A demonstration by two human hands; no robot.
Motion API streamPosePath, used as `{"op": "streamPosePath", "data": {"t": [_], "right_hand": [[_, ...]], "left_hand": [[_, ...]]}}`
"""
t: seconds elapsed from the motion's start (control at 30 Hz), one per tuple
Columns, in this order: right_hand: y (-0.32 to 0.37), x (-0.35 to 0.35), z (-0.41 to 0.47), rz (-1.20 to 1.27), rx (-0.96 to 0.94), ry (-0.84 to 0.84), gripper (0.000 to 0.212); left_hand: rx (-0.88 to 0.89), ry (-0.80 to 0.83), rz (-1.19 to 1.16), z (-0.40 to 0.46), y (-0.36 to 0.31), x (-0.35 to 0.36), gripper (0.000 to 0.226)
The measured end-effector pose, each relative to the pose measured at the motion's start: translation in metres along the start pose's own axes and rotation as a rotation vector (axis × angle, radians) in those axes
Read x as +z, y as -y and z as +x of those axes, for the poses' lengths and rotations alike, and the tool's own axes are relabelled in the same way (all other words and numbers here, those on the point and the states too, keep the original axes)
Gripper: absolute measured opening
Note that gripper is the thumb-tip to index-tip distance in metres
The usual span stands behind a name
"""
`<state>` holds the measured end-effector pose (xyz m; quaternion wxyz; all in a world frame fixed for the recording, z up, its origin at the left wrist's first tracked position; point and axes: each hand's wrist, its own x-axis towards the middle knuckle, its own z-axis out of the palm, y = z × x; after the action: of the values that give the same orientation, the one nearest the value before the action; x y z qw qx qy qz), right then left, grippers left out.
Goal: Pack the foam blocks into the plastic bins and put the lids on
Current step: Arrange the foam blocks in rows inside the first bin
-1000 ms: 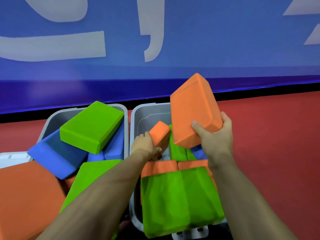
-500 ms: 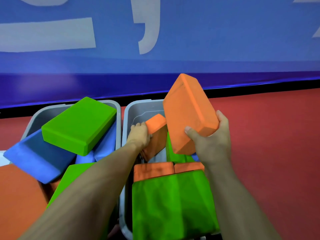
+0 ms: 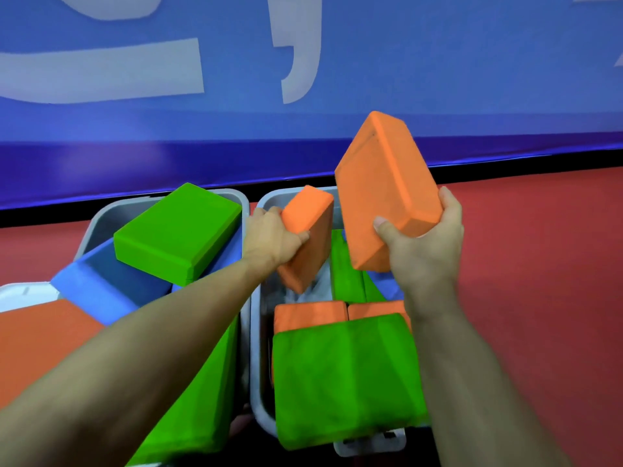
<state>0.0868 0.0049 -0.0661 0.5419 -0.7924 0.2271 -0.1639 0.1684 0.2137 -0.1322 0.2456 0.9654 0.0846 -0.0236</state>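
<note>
**Ana:** In the head view, why is the left hand (image 3: 273,235) down in the right bin (image 3: 258,332)?

**Ben:** Its grip is clamped on a small orange block (image 3: 308,239). The thumb lies on the near face and the fingers wrap round the far side. I think it is sliding that block into the gap at the far end of the bin, at about 12 o'clock from the packed blocks.

**Ana:** Which way does that block point?

**Ben:** It stands almost up. Its long side runs from 1 o'clock at the top down to 7 o'clock, and the low end dips inside the bin.

**Ana:** And the right hand (image 3: 423,251)?

**Ben:** Its grip is clamped on the low corner of a big orange block (image 3: 386,193), held up above the bin. I guess it waits its turn there, out of the way. Its long side tips from 11 o'clock at the top to 5 o'clock at the hand.

**Ana:** What is packed already?

**Ben:** Two orange blocks (image 3: 310,315) stand side by side, and a big green block (image 3: 344,375) sits at 6 o'clock, sticking up over the rim. More green blocks (image 3: 345,267) lie deeper in.

**Ana:** And the left bin (image 3: 101,220)?

**Ben:** It is at 9 o'clock, heaped high. A green block (image 3: 178,234) lies flat on a blue block (image 3: 101,291). I think lids will not close over that heap yet.
</note>
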Motion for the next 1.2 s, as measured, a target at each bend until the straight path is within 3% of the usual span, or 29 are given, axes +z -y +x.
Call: {"op": "streamPosePath", "data": {"t": [0.07,0.23,0.37,0.5,0.63,0.87,1.2], "right_hand": [[0.004,-0.013,0.002,-0.016,-0.014,0.019,0.099],[0.0,-0.021,-0.006,-0.139,0.01,0.135,0.109],[0.004,-0.016,-0.016,-0.294,-0.028,0.209,0.091],[0.009,0.003,-0.019,-0.457,-0.164,0.326,0.096],[0.006,0.021,-0.008,-0.532,-0.227,0.394,0.093],[0.027,0.063,0.012,-0.725,-0.465,0.791,0.084],[0.009,0.117,0.016,-0.982,-0.54,1.021,0.088]], "left_hand": [[-0.054,-0.025,-0.114,-0.015,0.001,-0.023,0.076],[-0.143,-0.17,-0.399,-0.07,0.007,-0.085,0.059],[-0.161,-0.336,-0.507,-0.111,0.026,-0.113,0.063],[-0.146,-0.438,-0.54,-0.122,0.035,-0.12,0.071],[-0.162,-0.479,-0.56,-0.11,0.044,-0.118,0.057],[-0.156,-0.486,-0.609,-0.098,0.049,-0.123,0.078],[-0.131,-0.501,-0.702,-0.097,0.045,-0.132,0.079]]}}
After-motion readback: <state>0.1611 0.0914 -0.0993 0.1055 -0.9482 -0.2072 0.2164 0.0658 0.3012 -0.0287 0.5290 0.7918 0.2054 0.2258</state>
